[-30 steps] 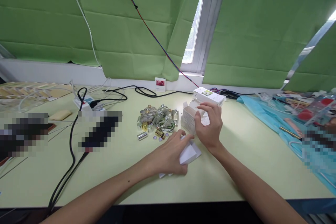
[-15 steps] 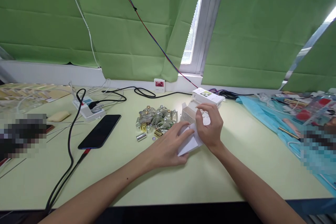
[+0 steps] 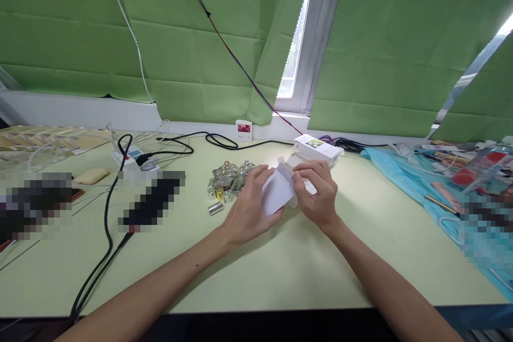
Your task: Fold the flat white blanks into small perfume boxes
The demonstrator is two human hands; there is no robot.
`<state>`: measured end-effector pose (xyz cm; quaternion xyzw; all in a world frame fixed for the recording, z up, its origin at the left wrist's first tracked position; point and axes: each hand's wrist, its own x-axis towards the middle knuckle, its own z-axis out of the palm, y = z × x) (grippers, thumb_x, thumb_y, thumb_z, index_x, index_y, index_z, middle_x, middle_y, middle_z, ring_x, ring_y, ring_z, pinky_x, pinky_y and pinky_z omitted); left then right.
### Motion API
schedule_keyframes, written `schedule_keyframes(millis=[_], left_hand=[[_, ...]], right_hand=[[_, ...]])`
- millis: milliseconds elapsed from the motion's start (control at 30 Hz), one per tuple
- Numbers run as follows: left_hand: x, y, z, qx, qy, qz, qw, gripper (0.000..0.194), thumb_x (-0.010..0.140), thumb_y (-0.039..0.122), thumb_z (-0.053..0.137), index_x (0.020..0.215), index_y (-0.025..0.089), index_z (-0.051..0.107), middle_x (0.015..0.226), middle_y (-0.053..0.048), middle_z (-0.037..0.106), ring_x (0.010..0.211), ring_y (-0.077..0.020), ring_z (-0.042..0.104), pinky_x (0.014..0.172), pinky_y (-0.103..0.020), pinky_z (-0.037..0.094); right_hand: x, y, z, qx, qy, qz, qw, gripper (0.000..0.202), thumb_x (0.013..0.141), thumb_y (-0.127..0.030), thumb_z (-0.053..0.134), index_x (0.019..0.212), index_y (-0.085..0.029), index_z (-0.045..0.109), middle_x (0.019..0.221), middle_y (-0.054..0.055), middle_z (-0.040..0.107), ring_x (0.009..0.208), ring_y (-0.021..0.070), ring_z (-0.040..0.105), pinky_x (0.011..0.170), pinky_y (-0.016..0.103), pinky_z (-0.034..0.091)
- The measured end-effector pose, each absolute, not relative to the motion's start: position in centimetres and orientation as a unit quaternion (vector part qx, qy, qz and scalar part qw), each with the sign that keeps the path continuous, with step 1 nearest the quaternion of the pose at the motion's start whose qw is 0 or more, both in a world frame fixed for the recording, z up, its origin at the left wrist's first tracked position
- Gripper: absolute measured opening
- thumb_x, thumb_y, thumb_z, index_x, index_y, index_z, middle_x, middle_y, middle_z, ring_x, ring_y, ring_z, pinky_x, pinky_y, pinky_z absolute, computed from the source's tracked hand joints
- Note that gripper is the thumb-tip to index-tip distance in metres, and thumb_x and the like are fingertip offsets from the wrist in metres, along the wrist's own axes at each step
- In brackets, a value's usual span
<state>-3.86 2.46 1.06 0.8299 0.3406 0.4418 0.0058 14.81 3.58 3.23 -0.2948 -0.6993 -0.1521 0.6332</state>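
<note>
A small white cardboard box (image 3: 276, 193) is held tilted over the table, its far end unfolded into a flap. My left hand (image 3: 249, 206) grips it from the left, thumb along the near edge and fingers over the far side. At the box's upper right end, thumb and fingertips of my right hand (image 3: 318, 192) pinch the flap. Just behind my left hand lies a heap of small glass bottles (image 3: 225, 176), partly covered by that hand. Shiny silver and gold caps (image 3: 215, 208) sit at the heap's front edge.
More white boxes (image 3: 316, 148) are stacked beyond my right hand. To the left are a power strip (image 3: 132, 156), black cables (image 3: 107, 208) and a blurred dark device (image 3: 152, 204). Blue sheeting (image 3: 395, 181) with clutter covers the right side. A small picture box (image 3: 243, 129) stands by the wall.
My left hand has raised and tipped the white box, turning its broad face toward me. My right hand's fingers have come down from above the box to its end flap.
</note>
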Motion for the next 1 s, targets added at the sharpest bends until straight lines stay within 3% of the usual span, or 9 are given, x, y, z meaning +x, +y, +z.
schedule_keyframes(millis=[233, 733, 1000], left_hand=[[-3.70, 2.49, 0.22, 0.800, 0.380, 0.464, 0.009, 0.088, 0.080, 0.025, 0.076, 0.150, 0.031, 0.022, 0.145, -0.014, 0.051, 0.129, -0.0306, 0.057, 0.100, -0.046, 0.056], [-3.58, 2.35, 0.44, 0.776, 0.414, 0.476, 0.003, 0.084, 0.078, 0.027, 0.076, 0.147, 0.028, 0.028, 0.140, -0.012, 0.056, 0.123, -0.0308, 0.062, 0.094, -0.045, 0.057], [-3.47, 2.42, 0.16, 0.778, 0.405, 0.479, -0.007, 0.082, 0.079, 0.028, 0.075, 0.147, 0.029, 0.029, 0.140, -0.012, 0.056, 0.122, -0.0300, 0.063, 0.093, -0.044, 0.058]], right_hand=[[14.64, 3.36, 3.13, -0.291, -0.723, -0.126, 0.614, 0.013, 0.088, -0.013, 0.062, 0.081, -0.023, 0.065, 0.094, 0.008, 0.072, 0.092, 0.0238, 0.058, 0.074, 0.040, 0.053], [14.30, 3.35, 2.88, -0.281, -0.761, -0.116, 0.573, 0.013, 0.088, -0.015, 0.063, 0.097, -0.022, 0.069, 0.115, 0.012, 0.068, 0.107, 0.0271, 0.058, 0.078, 0.043, 0.055], [14.38, 3.59, 2.46, -0.293, -0.779, -0.084, 0.549, 0.010, 0.092, -0.017, 0.061, 0.088, -0.022, 0.069, 0.118, 0.011, 0.067, 0.109, 0.0270, 0.060, 0.086, 0.048, 0.056]])
